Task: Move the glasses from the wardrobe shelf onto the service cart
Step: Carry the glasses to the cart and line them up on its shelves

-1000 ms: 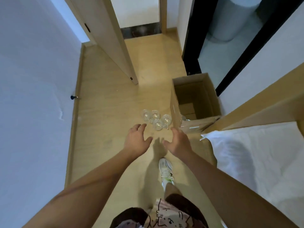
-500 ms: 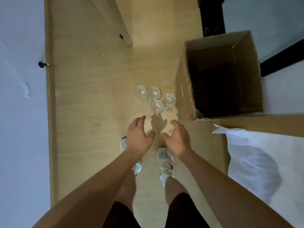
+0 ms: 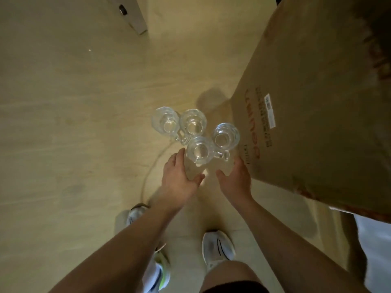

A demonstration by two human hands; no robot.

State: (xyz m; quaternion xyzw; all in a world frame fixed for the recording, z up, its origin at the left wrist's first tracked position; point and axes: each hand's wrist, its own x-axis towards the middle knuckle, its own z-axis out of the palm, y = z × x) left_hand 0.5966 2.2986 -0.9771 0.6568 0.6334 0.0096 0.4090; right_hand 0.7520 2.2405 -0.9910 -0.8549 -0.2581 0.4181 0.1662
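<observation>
Four clear handled glass mugs (image 3: pixel 195 134): clustered upright on pale wooden floor (image 3: pixel 74 123), beside brown cardboard box (image 3: pixel 306 102). Likely rigid, weighty, slippery, breakable; take by handle or body. Left hand (image 3: pixel 179 176), right hand (image 3: pixel 236 179): fingers released, holding nothing.

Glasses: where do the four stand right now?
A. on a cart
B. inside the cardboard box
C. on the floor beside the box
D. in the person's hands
C: the four glasses stand clustered on the floor, left of the box, ahead of both open hands.
</observation>
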